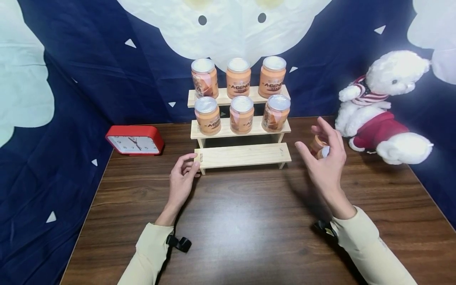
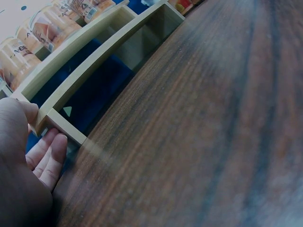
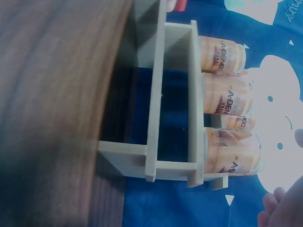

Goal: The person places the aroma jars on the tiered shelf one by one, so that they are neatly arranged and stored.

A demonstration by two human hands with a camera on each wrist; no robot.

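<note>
A three-step wooden display stand is set on the table. Orange jars with silver lids line its upper two steps, three on each, such as the front middle jar. My left hand grips the left end of the lowest step; in the left wrist view the thumb lies at the board and the fingers curl below it, beside the leg. To the right of the stand, my right hand is raised with thumb and fingers spread. Behind it, partly hidden, are more orange jars.
A red clock stands left of the stand. At the back right sits a white plush toy in red clothes. A dark blue cloth with white shapes hangs behind the brown wooden table.
</note>
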